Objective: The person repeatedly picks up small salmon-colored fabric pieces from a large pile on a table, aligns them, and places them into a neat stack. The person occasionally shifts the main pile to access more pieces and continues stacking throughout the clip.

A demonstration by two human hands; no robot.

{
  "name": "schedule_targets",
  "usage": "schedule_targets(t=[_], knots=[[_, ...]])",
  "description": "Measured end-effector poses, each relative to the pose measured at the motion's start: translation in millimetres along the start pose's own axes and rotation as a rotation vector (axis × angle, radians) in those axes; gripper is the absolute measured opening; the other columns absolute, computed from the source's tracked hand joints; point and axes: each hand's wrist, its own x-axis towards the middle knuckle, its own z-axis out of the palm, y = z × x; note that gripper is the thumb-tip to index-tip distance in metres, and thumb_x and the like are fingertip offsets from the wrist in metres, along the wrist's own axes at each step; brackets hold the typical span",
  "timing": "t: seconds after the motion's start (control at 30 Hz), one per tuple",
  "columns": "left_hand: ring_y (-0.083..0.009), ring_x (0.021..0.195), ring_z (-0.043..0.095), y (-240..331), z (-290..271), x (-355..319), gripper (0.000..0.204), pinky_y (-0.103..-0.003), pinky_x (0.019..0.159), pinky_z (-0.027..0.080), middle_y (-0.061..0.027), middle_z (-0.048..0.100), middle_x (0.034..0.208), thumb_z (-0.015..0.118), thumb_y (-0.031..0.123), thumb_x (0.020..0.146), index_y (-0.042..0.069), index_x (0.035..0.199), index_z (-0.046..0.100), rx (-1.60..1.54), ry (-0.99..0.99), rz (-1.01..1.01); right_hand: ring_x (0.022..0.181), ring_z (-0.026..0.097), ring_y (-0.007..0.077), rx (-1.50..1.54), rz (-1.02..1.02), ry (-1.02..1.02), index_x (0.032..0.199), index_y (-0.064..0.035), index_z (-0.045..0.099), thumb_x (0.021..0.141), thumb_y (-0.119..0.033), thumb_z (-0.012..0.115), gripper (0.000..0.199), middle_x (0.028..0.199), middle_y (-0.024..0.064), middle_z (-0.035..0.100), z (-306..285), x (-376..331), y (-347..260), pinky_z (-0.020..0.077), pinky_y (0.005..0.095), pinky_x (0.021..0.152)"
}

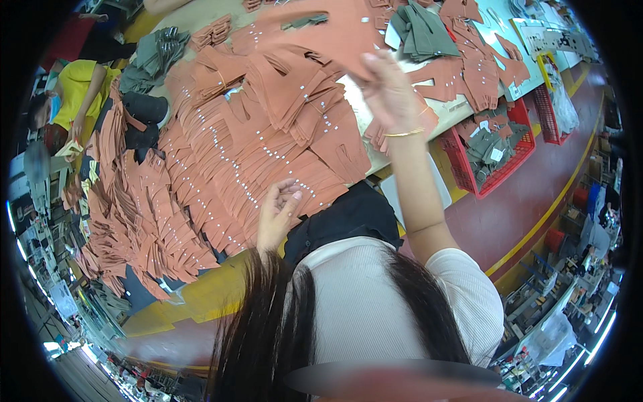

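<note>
At far left a person in a yellow shirt [77, 87]; your left hand [276, 216], fingers loosely curled, touching the heap of orange fabric pieces [254, 120] at centre; your right hand [388, 94] raised upper centre, grip unclear; red baskets [492, 151] at right

Small white tags on grey pieces in red crate [497, 155] – clear plastic bag [561, 107] by second red crate [546, 117]

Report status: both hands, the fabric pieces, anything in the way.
Left hand loosely curled over the orange fabric pieces, empty. Right hand raised, lifting one orange piece. Grey fabric stack beyond; nothing blocking.
</note>
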Motion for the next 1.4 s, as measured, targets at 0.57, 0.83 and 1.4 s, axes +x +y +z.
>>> schedule_targets(t=[0.57,0.83,1.4], knots=[[-0.0108,0.09,0.055,-22.1,-8.0,-16.7,0.04,-0.026,0.076,0.05,-0.0099,0.055,0.108,0.061,0.015,0.09,0.0,0.125,0.047,-0.023,0.05,-0.072,0.074,0.069,0.0283,-0.305,0.39,0.193,0.09,0.0009,0.043,0.088,-0.011,0.061,0.022,0.087,0.0133,0.057,-15.8,8.9,158.0,0.0593,0.0299,0.053],[-0.0148,0.097,0.057,-9.0,-6.9,-9.7,0.039,-0.028,0.089,0.044,-0.0108,0.056,0.111,0.06,0.014,0.09,0.0,0.124,0.048,0.047,0.031,-0.081,0.074,0.069,0.0235,-0.401,0.472,0.191,0.091,0.0009,0.052,0.089,-0.016,0.062,0.02,0.083,0.0097,0.06,-5.9,-3.4,163.7,0.0582,0.0263,0.056],[-0.019,0.102,0.057,-13.1,-0.2,-3.0,0.038,-0.03,0.091,0.045,-0.0135,0.055,0.113,0.056,0.013,0.092,-0.002,0.125,0.046,0.078,-0.007,-0.101,0.053,0.063,0.0146,-0.632,0.416,0.091,0.08,-0.0007,0.055,0.09,-0.029,0.061,0.031,0.065,0.0111,0.064,-9.7,-5.0,154.8,0.0498,0.024,0.046]])
